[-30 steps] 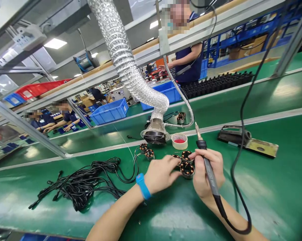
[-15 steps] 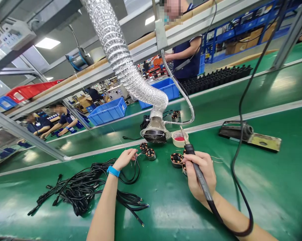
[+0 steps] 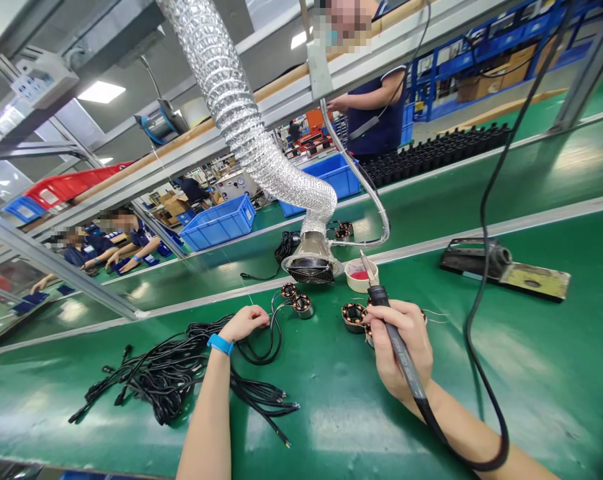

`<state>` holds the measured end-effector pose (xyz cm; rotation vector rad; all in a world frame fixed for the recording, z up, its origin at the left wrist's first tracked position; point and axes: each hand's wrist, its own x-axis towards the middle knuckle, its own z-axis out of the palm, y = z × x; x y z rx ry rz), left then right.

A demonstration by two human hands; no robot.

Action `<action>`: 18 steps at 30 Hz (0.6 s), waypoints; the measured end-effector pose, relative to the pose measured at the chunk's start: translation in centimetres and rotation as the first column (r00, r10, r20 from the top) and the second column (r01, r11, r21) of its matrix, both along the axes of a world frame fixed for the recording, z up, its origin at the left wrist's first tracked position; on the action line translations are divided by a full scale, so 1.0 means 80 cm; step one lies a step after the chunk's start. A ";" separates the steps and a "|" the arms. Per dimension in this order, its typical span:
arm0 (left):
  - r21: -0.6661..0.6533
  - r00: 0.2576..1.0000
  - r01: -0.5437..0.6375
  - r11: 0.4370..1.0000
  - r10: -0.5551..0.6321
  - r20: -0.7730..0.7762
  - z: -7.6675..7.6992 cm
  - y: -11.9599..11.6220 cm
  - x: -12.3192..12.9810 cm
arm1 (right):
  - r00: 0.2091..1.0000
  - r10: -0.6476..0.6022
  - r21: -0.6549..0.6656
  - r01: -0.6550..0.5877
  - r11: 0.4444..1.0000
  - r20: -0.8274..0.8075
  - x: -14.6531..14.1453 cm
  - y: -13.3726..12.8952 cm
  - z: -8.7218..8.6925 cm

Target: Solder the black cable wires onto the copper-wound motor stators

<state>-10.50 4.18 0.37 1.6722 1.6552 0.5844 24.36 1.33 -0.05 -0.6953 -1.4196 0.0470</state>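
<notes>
My right hand (image 3: 406, 340) is closed around a soldering iron (image 3: 394, 333), its tip pointing up and away beside a round pale tub (image 3: 361, 275) with red inside. Behind that hand, partly hidden, are copper-wound motor stators (image 3: 353, 319). My left hand (image 3: 246, 325), with a blue wristband, pinches a thin solder wire (image 3: 252, 299) running down from a spool (image 3: 161, 123) overhead; its fingertips are partly hidden. Just right of it, two more stators (image 3: 303, 307) stand with black cables attached. A heap of black cables (image 3: 166, 380) lies around my left forearm, some ends stripped.
A silver flexible duct (image 3: 266, 150) ends in a fan hood (image 3: 309, 267) above the bench. The iron's stand (image 3: 501, 267) sits at right. Across the rail are blue bins (image 3: 219, 223), rows of black parts (image 3: 436, 157) and co-workers. The iron's cord loops down at right.
My left hand has drawn slightly left and down, away from the paired stators. My right hand holds the soldering iron in nearly the same place. The view has shifted slightly.
</notes>
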 end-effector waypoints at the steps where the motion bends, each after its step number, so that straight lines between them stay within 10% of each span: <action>1: 0.017 1.000 -0.022 1.000 0.022 -0.003 0.000 0.001 0.001 | 1.000 0.000 -0.002 0.000 1.000 0.000 0.000 0.000 0.000; 8: 0.336 0.957 -0.266 0.903 0.289 -0.018 0.022 0.006 0.044 | 1.000 0.001 -0.005 -0.001 1.000 0.003 -0.002 -0.002 0.002; 14: 0.462 0.903 0.206 0.862 0.014 -0.430 0.041 0.009 0.135 | 1.000 0.022 -0.003 -0.022 1.000 0.006 -0.002 -0.002 0.001; 18: 0.365 0.801 0.290 0.884 -0.016 -0.599 0.031 0.028 0.162 | 1.000 0.006 -0.010 -0.006 1.000 0.004 -0.001 0.000 0.001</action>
